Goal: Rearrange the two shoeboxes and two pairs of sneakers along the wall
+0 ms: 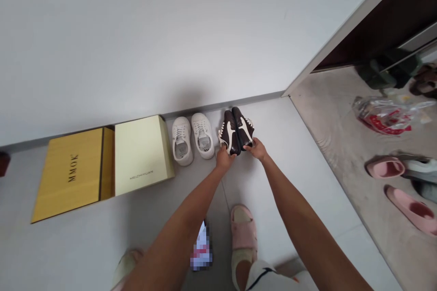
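Gripping two dark shoes [236, 131] by their heels, the left hand [225, 158] and right hand [256, 149] are partly closed, one on each shoe. White sneakers [193, 138] stand just left of the hands, a pale box [141, 154] farther left.

The scene is viewed from the person's head, angled forward and down, with a white wall [136, 32] framed above a tiled floor [290, 182], and the left hand [225, 159] and right hand [256, 149] seen from close above
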Demonstrator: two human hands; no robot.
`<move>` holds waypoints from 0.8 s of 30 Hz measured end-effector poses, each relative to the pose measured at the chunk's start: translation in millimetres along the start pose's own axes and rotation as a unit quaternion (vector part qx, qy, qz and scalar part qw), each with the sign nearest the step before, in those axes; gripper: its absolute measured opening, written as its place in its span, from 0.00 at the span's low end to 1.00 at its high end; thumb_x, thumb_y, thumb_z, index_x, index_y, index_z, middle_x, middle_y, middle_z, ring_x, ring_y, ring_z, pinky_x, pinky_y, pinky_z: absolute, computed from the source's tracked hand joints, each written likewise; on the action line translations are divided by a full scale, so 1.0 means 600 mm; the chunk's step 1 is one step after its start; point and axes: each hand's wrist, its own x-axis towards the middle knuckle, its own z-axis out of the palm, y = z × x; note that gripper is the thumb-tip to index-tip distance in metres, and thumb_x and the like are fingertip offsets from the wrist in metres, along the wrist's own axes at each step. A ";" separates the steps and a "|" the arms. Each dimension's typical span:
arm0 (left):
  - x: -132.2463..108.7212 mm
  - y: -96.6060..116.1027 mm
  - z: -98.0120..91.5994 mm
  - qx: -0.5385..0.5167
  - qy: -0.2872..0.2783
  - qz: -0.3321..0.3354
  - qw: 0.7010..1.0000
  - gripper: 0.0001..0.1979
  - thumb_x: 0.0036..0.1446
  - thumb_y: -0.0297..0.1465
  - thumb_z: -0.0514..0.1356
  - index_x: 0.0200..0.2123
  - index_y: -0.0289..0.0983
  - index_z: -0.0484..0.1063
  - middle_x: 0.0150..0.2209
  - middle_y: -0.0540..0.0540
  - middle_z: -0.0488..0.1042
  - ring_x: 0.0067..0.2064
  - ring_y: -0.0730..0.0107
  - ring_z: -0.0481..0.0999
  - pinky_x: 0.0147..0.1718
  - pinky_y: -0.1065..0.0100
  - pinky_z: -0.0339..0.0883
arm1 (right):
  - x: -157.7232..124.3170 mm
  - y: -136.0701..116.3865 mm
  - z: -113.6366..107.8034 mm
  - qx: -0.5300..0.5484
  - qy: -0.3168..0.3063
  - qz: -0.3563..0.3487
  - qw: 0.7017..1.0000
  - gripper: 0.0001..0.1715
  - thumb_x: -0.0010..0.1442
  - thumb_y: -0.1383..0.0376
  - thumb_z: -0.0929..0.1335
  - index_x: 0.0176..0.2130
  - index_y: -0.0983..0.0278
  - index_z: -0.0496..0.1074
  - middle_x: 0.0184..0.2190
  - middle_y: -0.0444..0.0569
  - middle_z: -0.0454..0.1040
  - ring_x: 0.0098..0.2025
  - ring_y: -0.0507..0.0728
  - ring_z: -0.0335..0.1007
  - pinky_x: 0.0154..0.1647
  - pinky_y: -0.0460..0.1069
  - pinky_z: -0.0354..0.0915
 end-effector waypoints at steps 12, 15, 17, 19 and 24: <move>0.013 0.045 -0.053 0.181 -0.085 0.039 0.979 0.15 0.66 0.39 0.60 0.53 0.41 0.74 0.47 0.41 0.82 0.53 0.53 0.80 0.48 0.61 0.71 | 0.022 -0.056 -0.045 -0.172 -0.057 -0.049 0.982 0.19 0.58 0.62 0.76 0.49 0.60 0.76 0.44 0.50 0.80 0.52 0.61 0.72 0.51 0.52 0.67; 0.016 0.067 -0.063 0.205 -0.086 0.054 0.973 0.16 0.67 0.38 0.58 0.55 0.40 0.73 0.48 0.39 0.81 0.53 0.52 0.80 0.49 0.60 0.71 | 0.018 -0.081 -0.047 -0.261 -0.074 -0.077 0.959 0.18 0.62 0.61 0.74 0.51 0.59 0.76 0.48 0.53 0.79 0.56 0.63 0.69 0.53 0.53 0.65; 0.019 0.081 -0.066 0.222 -0.084 0.061 0.970 0.17 0.68 0.37 0.57 0.56 0.39 0.72 0.48 0.37 0.81 0.54 0.51 0.80 0.50 0.58 0.71 | 0.012 -0.092 -0.046 -0.292 -0.083 -0.089 0.949 0.16 0.64 0.61 0.73 0.52 0.59 0.75 0.51 0.54 0.79 0.57 0.63 0.68 0.54 0.54 0.64; 0.024 0.092 -0.068 0.229 -0.082 0.065 0.968 0.17 0.69 0.36 0.56 0.58 0.38 0.71 0.49 0.36 0.80 0.55 0.50 0.79 0.51 0.58 0.71 | 0.009 -0.099 -0.045 -0.311 -0.086 -0.091 0.942 0.15 0.65 0.62 0.71 0.52 0.60 0.75 0.53 0.56 0.78 0.58 0.63 0.67 0.54 0.54 0.63; 0.034 0.111 -0.072 0.252 -0.082 0.067 0.962 0.18 0.69 0.34 0.56 0.59 0.36 0.70 0.49 0.33 0.80 0.56 0.50 0.79 0.52 0.57 0.71 | 0.010 -0.108 -0.041 -0.328 -0.081 -0.086 0.937 0.15 0.66 0.63 0.70 0.52 0.60 0.76 0.52 0.57 0.79 0.58 0.64 0.66 0.55 0.55 0.61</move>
